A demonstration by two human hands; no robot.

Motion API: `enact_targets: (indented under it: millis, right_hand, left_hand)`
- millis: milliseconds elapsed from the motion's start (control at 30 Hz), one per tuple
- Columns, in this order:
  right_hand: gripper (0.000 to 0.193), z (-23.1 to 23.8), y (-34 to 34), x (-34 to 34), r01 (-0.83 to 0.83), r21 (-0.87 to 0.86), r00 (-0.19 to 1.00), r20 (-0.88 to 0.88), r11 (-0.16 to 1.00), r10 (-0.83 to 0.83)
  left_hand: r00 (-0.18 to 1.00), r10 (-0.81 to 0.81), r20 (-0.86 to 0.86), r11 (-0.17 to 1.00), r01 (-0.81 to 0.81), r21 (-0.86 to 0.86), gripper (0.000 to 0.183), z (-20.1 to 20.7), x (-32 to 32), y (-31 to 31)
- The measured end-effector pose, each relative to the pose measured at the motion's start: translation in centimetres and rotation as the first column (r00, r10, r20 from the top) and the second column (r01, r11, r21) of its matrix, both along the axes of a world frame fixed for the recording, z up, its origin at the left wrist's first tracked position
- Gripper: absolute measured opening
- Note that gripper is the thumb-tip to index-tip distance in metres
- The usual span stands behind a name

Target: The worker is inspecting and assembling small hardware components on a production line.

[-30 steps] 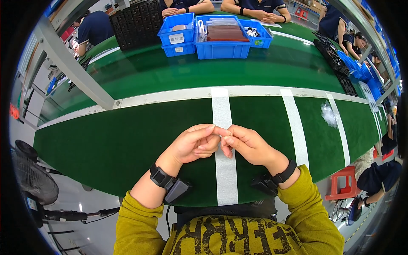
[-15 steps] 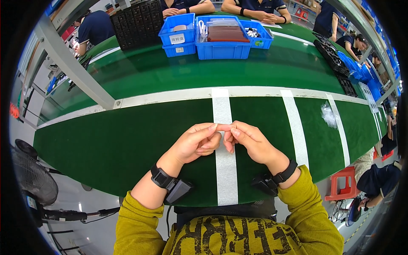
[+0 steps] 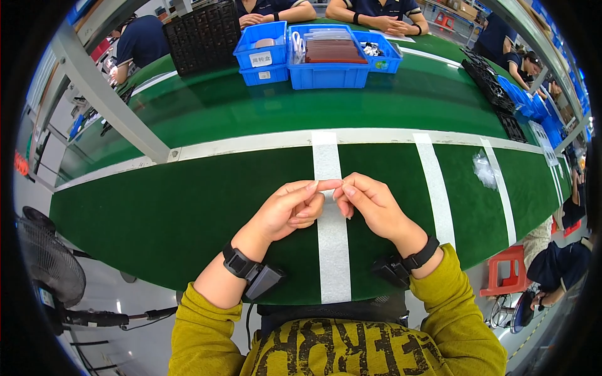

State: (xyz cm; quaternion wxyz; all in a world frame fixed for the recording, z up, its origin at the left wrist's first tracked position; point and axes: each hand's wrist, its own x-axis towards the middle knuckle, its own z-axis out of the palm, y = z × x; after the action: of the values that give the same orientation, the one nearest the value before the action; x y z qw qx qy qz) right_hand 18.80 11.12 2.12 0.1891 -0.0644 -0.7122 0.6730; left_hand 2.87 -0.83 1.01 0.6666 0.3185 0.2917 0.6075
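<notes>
Over the white strip on the green table, my two hands meet at the fingertips. My left hand is closed, its index finger stretched to the right, the thumb laid against it and the other fingers curled; nothing shows in it. My right hand has its thumb and index finger drawn together in a pinch right at the left index fingertip. Whether anything tiny is between these fingers is too small to make out. Black straps with small dark boxes sit on both wrists.
Beyond a pale ledge stand blue bins, one holding brown flat pieces. A clear plastic bag lies at the right. A grey post rises at the left. A fan and red stool flank the table. Co-workers sit across.
My right hand has shifted slightly up and its pinch now sits at the very tip of the left index finger, more of which shows. My left hand has barely moved.
</notes>
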Motion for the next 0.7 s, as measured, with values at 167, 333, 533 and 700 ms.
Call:
enact_targets:
  millis: [167, 333, 533, 700]
  right_hand:
    - [0.018, -0.1, 0.0, 0.0, 0.045, 0.003, 0.999, 0.019, 0.999, -0.045]
    - [0.019, 0.2, 0.1, 0.0, 0.099, 0.001, 0.99, 0.1, 0.995, -0.098]
    - [0.019, 0.2, 0.1, -0.1, 0.134, -0.143, 0.985, 0.131, 0.981, -0.115]
    - [0.018, 0.0, 0.3, -0.1, 0.144, -0.289, 0.988, 0.1, 0.946, -0.12]
  left_hand:
    - [0.995, 0.01, -0.096, 1.0, -0.012, -0.019, 0.04, 0.3, 0.2, 0.0]
    - [0.867, 0.152, -0.475, 0.988, -0.127, 0.084, 0.037, -0.1, 0.4, 0.0]
    - [0.78, 0.232, -0.581, 0.97, -0.138, 0.202, 0.033, -0.2, 0.7, -0.3]
    - [0.703, 0.318, -0.636, 0.94, -0.146, 0.309, 0.033, -0.7, 1.2, -0.1]
